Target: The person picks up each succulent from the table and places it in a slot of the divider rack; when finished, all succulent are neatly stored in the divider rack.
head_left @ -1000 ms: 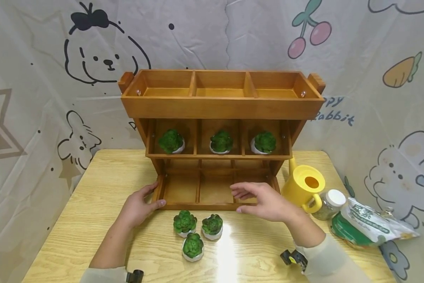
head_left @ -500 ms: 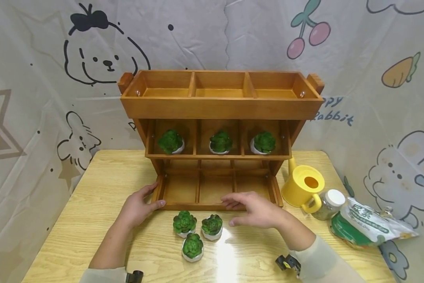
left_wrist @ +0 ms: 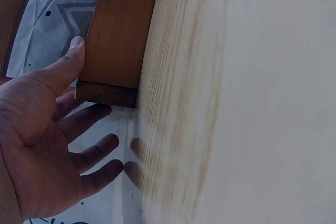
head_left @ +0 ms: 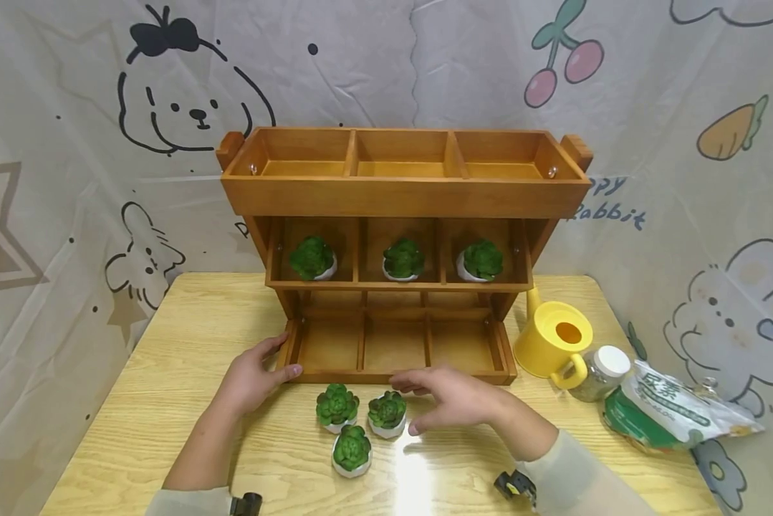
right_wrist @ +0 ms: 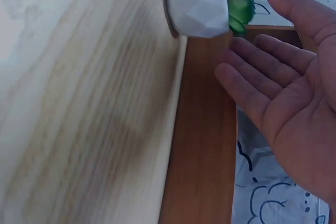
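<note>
In the head view, my left hand (head_left: 251,380) rests at the lower left corner of a brown wooden tiered plant shelf (head_left: 405,198). Its thumb touches the corner, and the left wrist view shows the other fingers loosely spread beside the side panel. My right hand (head_left: 453,398) hovers with extended fingers just right of a potted succulent (head_left: 387,413). A gap between thumb and fingers faces that plant's white faceted pot (right_wrist: 198,3). Two more potted succulents, one at left (head_left: 337,408) and one in front (head_left: 352,451), stand close by on the table.
Three potted succulents (head_left: 404,259) occupy the middle tier, one per compartment. Right of the shelf are a yellow watering can (head_left: 551,338), a white-lidded jar (head_left: 602,373) and a green and white bag (head_left: 673,408). A printed curtain (head_left: 386,64) hangs behind the wooden table (head_left: 186,344).
My right hand has moved left and toward me, from over the bottom tier to beside the right succulent on the table. My left hand has stayed at the shelf corner.
</note>
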`<state>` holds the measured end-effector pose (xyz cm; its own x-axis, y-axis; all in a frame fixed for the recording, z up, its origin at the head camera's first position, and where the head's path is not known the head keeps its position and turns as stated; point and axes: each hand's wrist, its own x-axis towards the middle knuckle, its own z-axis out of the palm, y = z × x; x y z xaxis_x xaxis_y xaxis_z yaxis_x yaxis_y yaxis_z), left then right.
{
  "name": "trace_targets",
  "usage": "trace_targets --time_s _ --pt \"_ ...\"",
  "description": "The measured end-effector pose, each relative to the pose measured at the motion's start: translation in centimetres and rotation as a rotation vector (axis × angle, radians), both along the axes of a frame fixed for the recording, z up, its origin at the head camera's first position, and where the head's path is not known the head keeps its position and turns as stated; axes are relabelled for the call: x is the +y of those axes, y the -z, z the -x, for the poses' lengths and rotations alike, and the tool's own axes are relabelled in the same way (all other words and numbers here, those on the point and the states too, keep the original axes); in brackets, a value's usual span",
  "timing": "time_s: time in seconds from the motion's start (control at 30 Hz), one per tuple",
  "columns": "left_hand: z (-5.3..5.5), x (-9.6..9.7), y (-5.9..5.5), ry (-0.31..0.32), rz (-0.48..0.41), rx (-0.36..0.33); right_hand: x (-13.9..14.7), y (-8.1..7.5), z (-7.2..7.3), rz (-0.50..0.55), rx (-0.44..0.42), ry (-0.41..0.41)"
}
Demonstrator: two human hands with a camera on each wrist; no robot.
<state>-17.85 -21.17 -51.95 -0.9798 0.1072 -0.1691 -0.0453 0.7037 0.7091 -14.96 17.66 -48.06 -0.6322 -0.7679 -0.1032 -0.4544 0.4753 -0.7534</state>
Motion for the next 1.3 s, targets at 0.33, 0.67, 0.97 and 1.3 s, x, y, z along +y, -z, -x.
trace_targets --time_s 0.33,0.67,0.97,1.3 --pt "0.2 0.1 0.0 0.006 -0.006 0.000 -1.3 0.9 0.1 -0.094 0.051 0.011" --pt "0.2 0.0 0.1 0.004 0.001 0.003 -2.5 1.6 0.4 -0.126 0.063 0.007" --pt "0.1 -0.1 0.1 -0.001 -0.010 -0.009 -3.1 2.2 0.5 -0.162 0.064 0.008" --pt "0.2 -0.2 0.3 0.002 -0.008 -0.004 -3.1 2.2 0.6 -0.170 0.058 -0.003"
